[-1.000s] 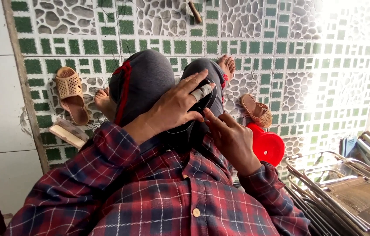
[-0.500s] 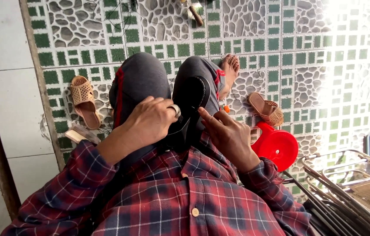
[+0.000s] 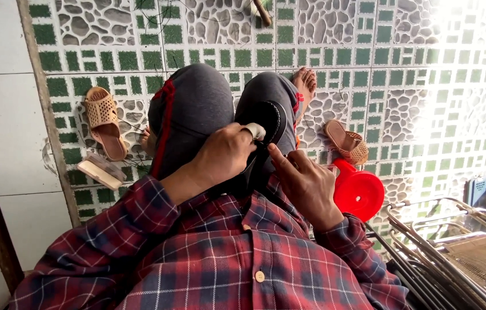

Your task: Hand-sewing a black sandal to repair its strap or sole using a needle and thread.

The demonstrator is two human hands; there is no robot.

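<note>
A black shoe (image 3: 267, 123) lies across the person's lap, resting on the grey trousers (image 3: 197, 109) between the two knees, its dark inner side turned up toward the camera. The left hand (image 3: 223, 155) is curled over the near part of the shoe, its fingers (image 3: 243, 138) closed around a small pale object (image 3: 256, 131) pressed against the shoe; what that object is cannot be made out from this angle. The right hand (image 3: 306, 183) sits just beside the shoe on its other side, fingers partly bent, with the forefinger (image 3: 280, 158) stretched up and touching the shoe's edge; it seems to steady the shoe more than clasp it. Both arms wear the sleeves of a red plaid shirt (image 3: 237, 264).

On the green patterned tiled floor (image 3: 403, 74) beyond, a tan sandal (image 3: 104, 121) lies to the left of the legs, with a pale flat block (image 3: 99, 171) near it. A second tan sandal (image 3: 347, 140) lies to the right, just above a red plastic scoop (image 3: 358, 192). A bare foot (image 3: 305, 83) shows past the right knee. Metal frames (image 3: 455, 258) fill the lower right corner.
</note>
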